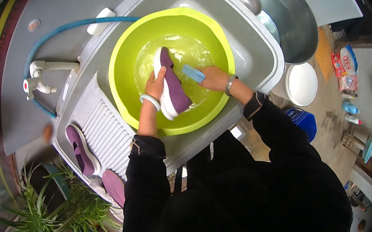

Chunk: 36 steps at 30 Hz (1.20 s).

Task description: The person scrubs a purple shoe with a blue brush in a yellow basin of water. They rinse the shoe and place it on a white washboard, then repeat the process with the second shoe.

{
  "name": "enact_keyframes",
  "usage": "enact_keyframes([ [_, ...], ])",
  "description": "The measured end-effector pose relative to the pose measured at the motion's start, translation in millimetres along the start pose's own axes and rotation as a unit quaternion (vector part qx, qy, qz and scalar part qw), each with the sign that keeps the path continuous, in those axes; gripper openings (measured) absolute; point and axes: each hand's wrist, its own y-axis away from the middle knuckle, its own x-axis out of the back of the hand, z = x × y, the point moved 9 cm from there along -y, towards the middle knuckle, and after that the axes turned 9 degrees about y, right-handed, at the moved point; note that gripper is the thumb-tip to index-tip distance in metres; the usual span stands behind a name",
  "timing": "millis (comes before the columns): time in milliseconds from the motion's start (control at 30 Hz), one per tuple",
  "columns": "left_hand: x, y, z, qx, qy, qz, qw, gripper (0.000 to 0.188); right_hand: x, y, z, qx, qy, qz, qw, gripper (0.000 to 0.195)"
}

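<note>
A purple slip-on shoe (177,93) with a thick white sole is gripped by my left hand (155,84), its sole turned toward the palm. It is held over a lime-green plastic basin (119,82) with clear water in the bottom. My right hand (215,78) grasps a light-blue scrubbing brush (192,73) just right of the shoe, with a small gap between them. The matching purple shoe (83,151) lies at the lower left on the ribbed washboard (107,123) of the sink. Near it is a purple insole (114,185), partly hidden by my left sleeve.
The basin stands in a grey laundry sink (256,51). A blue hose (63,27) runs from beside the faucet (37,79) to the basin's rim. To the right are a large metal pot (298,28), a white bucket (303,84) and a blue container (303,122). Leafy plants (50,210) grow at lower left.
</note>
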Motion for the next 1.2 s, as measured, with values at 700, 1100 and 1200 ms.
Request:
enact_keyframes([
  [700, -9, -11, 1, 0.118, 0.360, -0.143, 0.914, 0.044, -6, -2, 9, -0.043, 0.138, 0.142, 0.979, 0.041],
  [1100, -9, 68, 55, 0.108, 0.532, -0.291, 0.788, 0.070, -46, -72, -13, 0.086, 0.227, -0.096, 0.965, 0.072],
  [1200, -10, 79, 69, 0.096, 0.537, -0.286, 0.788, 0.059, -22, -87, -19, 0.063, -0.052, 0.014, 0.997, 0.046],
])
